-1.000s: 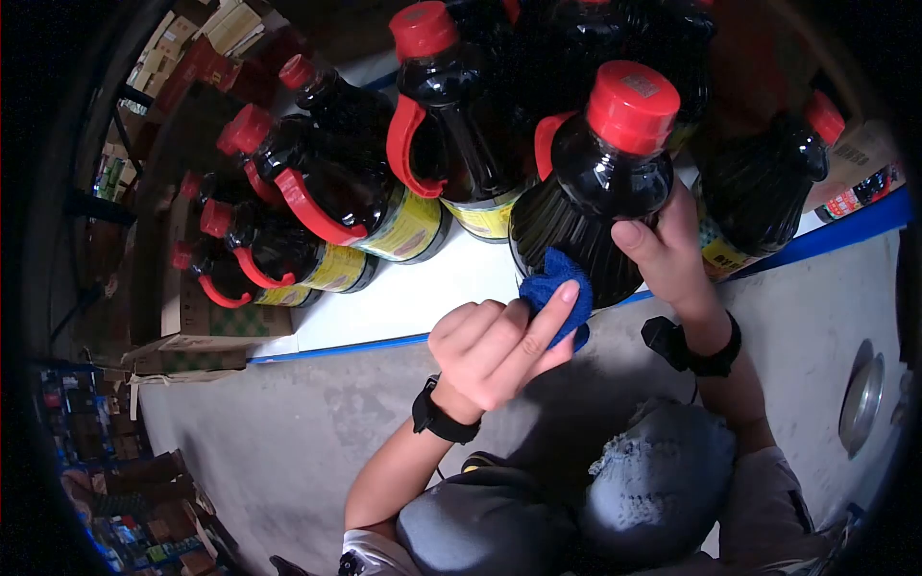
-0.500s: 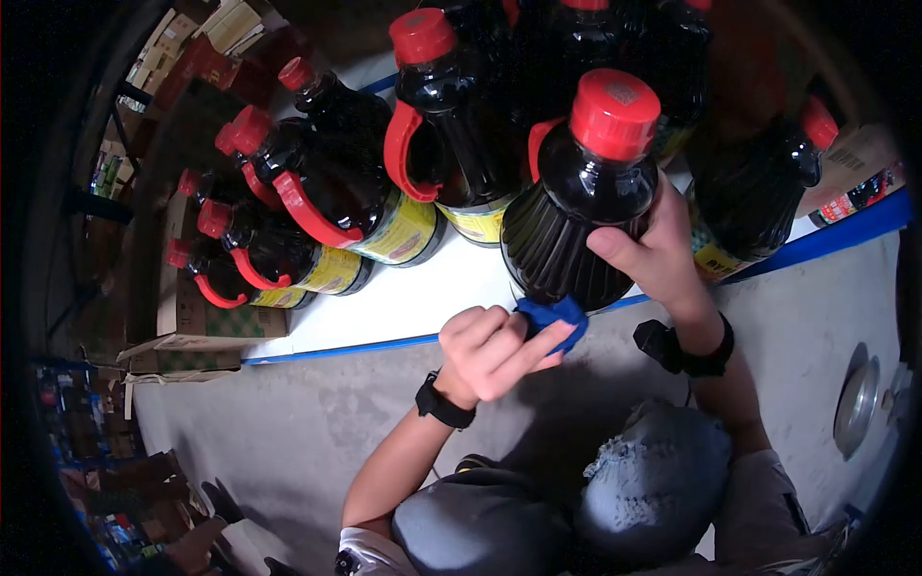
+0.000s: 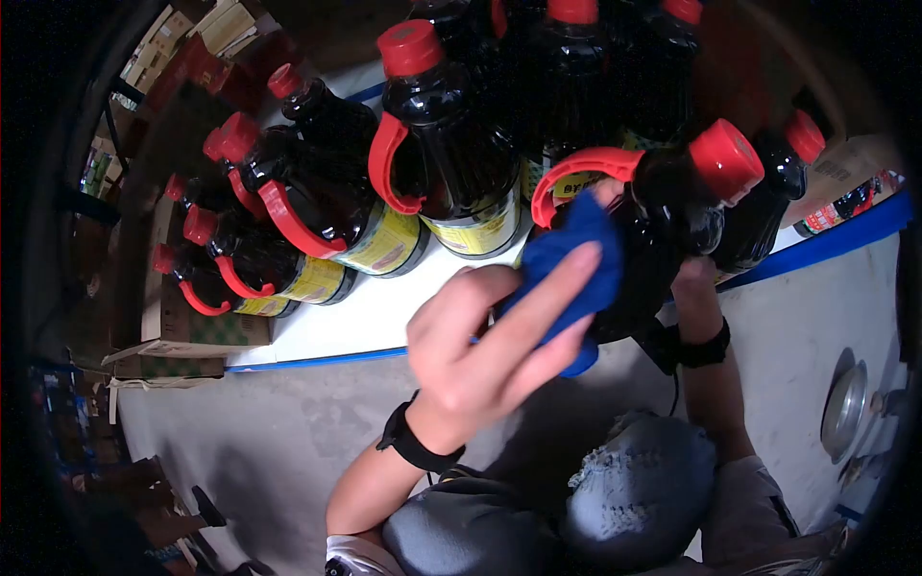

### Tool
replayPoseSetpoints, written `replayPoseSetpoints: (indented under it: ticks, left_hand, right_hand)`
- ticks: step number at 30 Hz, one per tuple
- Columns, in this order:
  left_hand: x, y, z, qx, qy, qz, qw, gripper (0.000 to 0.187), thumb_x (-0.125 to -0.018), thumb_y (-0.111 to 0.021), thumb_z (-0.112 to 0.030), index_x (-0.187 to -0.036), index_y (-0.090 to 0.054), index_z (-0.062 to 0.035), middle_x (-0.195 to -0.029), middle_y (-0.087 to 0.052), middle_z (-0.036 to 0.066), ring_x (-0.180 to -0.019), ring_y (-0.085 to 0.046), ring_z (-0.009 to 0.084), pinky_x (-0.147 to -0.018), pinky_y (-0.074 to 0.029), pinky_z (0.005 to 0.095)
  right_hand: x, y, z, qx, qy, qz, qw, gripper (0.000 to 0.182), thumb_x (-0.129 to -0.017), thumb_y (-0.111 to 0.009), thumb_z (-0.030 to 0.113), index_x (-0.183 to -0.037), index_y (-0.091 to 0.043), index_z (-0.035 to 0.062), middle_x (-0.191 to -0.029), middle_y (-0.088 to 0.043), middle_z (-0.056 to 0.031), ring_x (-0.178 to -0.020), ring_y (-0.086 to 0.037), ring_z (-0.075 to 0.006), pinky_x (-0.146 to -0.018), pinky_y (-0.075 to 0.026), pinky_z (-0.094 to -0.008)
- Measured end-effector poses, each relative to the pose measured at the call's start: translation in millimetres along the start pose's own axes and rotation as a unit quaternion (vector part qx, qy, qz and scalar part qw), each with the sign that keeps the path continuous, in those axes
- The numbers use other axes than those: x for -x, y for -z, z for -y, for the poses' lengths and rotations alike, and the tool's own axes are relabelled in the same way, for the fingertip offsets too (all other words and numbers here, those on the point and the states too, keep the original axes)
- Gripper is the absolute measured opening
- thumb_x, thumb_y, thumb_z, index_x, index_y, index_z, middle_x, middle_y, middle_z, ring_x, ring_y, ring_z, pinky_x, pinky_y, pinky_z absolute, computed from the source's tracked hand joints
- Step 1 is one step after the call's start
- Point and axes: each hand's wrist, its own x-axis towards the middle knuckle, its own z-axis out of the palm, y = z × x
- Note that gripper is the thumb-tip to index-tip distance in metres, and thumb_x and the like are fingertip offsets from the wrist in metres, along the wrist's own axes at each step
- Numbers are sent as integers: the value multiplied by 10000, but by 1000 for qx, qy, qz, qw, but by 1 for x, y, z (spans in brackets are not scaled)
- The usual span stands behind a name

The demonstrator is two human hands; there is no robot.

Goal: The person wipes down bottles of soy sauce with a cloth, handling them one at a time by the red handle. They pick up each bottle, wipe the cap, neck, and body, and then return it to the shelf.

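At the front edge of the white, blue-trimmed shelf point(image 3: 331, 334), a dark, glossy, red-capped bottle point(image 3: 651, 235) is held kinda tilted by the right hand point(image 3: 693, 281), fingers mostly hidden, probably so its side faces the bunched blue cloth point(image 3: 584, 228) gripped in the left hand point(image 3: 471, 348).

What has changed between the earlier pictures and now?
The held bottle has tilted, its red cap moving rightward in the picture. The left hand has lifted the blue cloth. Nothing was let go: the right hand keeps the bottle; the other bottles still stand.
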Motion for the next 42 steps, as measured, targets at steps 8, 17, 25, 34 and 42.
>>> replayPoseSetpoints:
  ticks: [8, 17, 25, 34, 42]
  left_hand:
    - [-2, -13, 2, 50, 85, 60, 993, 394, -678, -695, -89, -1069, -656, -51, -698, -467, 65, -590, -491, 160, -551, -430, 263]
    - [43, -15, 44, 16, 192, 45, 980, 224, -742, -662, -155, -924, -674, -23, -632, -509, 70, -479, -521, 201, -466, -428, 290]
    - [-13, -11, 5, 33, 53, 81, 995, 252, -767, -633, -117, -1015, -656, -81, -839, -473, 103, -718, -500, 246, -626, -424, 311]
    - [-10, 26, -14, -31, 93, 221, 970, 139, -730, -639, -156, -785, -611, -32, -739, -486, 90, -520, -533, 238, -465, -444, 330]
    - [-6, 48, -40, -204, 198, 311, 907, 142, -779, -572, -120, -708, -556, 2, -690, -505, 92, -509, -576, 210, -445, -447, 303]
  right_hand:
    - [4, 6, -4, 42, 35, 22, 998, 1001, -639, -672, 641, -1322, -354, -17, -1295, -461, -165, -1199, -452, -272, -1033, -332, -412]
    - [-8, 7, 12, -37, -8, -65, 997, 945, -782, -503, 602, -1328, -235, -122, -1171, -523, -260, -1088, -532, -309, -959, -417, -394]
    - [5, -21, 5, 67, 14, -206, 976, 847, -805, -536, 537, -1348, -254, -49, -1272, -447, -181, -1165, -468, -272, -991, -383, -398]
    - [8, -61, -1, 145, 306, -11, 941, 288, -791, -625, 249, -992, -599, 43, -1156, -543, -164, -1041, -536, -297, -880, -451, -408]
    - [-5, -78, 5, 168, 288, 58, 941, 286, -723, -663, 236, -858, -645, -15, -981, -646, -155, -843, -607, -281, -759, -479, -373]
